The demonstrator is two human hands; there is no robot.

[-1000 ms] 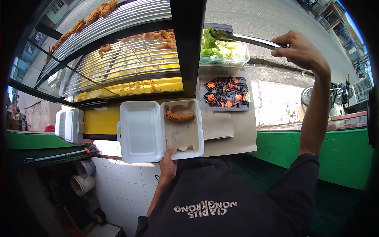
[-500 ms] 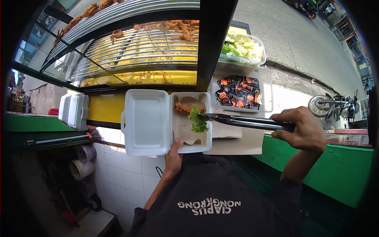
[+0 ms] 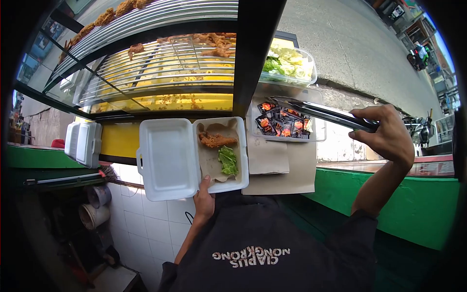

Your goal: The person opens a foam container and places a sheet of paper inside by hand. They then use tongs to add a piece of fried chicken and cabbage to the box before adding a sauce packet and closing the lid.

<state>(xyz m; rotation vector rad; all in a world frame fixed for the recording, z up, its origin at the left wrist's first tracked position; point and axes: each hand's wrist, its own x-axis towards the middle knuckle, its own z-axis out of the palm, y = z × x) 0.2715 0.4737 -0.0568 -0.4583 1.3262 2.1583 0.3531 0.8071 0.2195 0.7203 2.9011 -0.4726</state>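
Note:
An open white styrofoam box (image 3: 168,158) lies in front of me, its right half lined with brown paper. In that half are a piece of fried chicken (image 3: 216,140) and, below it, a green lettuce leaf (image 3: 227,161). My left hand (image 3: 205,203) grips the box's near edge, thumb over the rim. My right hand (image 3: 387,134) is closed around the handle end of metal tongs (image 3: 331,113). Nothing shows between the tong tips, which hover over a clear tub holding several black sauce sachets (image 3: 286,127) with red-orange print.
A clear tub of cut lettuce (image 3: 290,64) stands behind the sachets. Brown paper sheets (image 3: 278,182) lie right of the box. A glass display case with fried chicken on racks (image 3: 160,63) rises at the back left. Closed styrofoam boxes (image 3: 83,143) sit at the left.
The tongs have let go of the lettuce leaf, which now lies in the box below the chicken. My right hand has drawn them back, up and right. My left hand still grips the box.

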